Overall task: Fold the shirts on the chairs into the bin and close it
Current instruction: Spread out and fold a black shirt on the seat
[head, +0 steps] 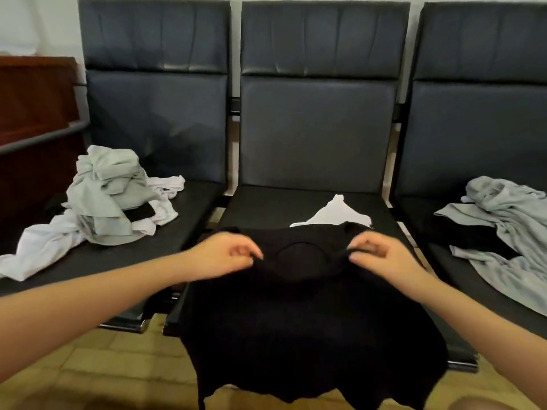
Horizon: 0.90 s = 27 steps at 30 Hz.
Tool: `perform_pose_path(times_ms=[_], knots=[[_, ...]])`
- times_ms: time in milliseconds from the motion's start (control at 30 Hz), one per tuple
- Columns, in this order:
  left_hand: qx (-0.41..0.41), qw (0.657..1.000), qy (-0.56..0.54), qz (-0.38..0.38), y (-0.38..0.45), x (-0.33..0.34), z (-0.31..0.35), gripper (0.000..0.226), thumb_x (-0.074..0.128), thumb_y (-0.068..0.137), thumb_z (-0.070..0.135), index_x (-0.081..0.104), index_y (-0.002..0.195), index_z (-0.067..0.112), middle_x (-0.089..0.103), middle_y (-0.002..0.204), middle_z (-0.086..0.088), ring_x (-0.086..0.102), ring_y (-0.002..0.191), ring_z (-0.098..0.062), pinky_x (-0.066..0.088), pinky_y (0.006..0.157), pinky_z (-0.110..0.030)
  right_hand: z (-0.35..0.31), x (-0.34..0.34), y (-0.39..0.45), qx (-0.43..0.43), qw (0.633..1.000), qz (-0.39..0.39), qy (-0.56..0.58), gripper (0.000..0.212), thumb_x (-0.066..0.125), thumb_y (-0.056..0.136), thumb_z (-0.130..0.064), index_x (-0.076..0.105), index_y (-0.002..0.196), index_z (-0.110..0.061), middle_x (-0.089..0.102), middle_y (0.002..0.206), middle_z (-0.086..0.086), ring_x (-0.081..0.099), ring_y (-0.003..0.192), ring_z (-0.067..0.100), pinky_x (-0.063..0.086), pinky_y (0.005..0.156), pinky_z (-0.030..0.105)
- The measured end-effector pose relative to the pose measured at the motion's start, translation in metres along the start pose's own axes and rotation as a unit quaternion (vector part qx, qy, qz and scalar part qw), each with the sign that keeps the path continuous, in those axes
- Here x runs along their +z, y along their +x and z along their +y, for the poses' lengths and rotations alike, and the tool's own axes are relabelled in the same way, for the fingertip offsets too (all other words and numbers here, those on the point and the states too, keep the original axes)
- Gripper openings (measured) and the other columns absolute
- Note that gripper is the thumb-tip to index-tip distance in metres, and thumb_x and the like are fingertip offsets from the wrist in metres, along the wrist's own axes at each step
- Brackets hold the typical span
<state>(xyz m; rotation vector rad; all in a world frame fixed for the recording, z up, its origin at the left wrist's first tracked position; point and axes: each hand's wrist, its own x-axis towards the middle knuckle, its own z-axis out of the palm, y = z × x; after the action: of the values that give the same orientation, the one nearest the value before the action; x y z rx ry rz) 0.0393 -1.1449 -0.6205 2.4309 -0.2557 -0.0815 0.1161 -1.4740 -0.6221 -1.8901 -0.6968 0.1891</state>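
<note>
A black shirt [307, 321] lies spread on the middle chair seat [266, 205], its hem hanging over the front edge toward the floor. My left hand [228, 255] pinches the shirt's left shoulder beside the collar. My right hand [376, 255] pinches the right shoulder. A white garment [334, 213] pokes out from under the black shirt at the back of the seat. No bin is in view.
A heap of grey and white shirts [109, 199] sits on the left chair. Grey shirts over a black one [509, 229] lie on the right chair. A brown wooden cabinet [32, 119] stands at far left. Yellow tiled floor [103, 377] lies below.
</note>
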Motion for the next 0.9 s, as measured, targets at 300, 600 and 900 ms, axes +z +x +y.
perform_pose_path(times_ms=[300,600,900], knots=[[-0.033,0.992,0.121,0.019,0.025,0.007,0.000,0.011,0.062,0.091,0.032,0.065,0.095,0.041,0.058,0.100,0.010,0.061,0.085,-0.005,0.049,0.087,-0.023,0.017,0.006,0.023,0.041,0.987,0.037,-0.151,0.012,0.065,0.090,-0.021,0.070,0.084,-0.030,0.071,0.078,-0.009,0.060,0.069,-0.004,0.042,0.066,0.010],[-0.146,0.970,0.171,0.094,0.078,0.010,-0.050,0.048,0.060,0.092,0.036,0.048,0.138,0.029,0.048,0.137,0.000,0.051,0.122,-0.016,0.040,0.100,-0.026,0.053,0.005,0.102,0.142,0.939,0.033,-0.312,0.065,0.066,0.088,-0.032,0.037,0.146,-0.025,0.051,0.138,0.004,0.050,0.124,0.020,0.041,0.102,0.034],[-0.047,0.974,0.106,0.193,0.104,0.006,-0.078,0.025,0.065,0.089,0.016,0.068,0.113,0.023,0.057,0.100,0.006,0.052,0.087,-0.007,0.041,0.085,-0.020,0.076,-0.006,0.118,0.004,0.941,0.182,-0.284,0.013,0.068,0.087,-0.018,0.070,0.099,-0.023,0.056,0.093,-0.008,0.052,0.070,0.005,0.040,0.071,0.018]])
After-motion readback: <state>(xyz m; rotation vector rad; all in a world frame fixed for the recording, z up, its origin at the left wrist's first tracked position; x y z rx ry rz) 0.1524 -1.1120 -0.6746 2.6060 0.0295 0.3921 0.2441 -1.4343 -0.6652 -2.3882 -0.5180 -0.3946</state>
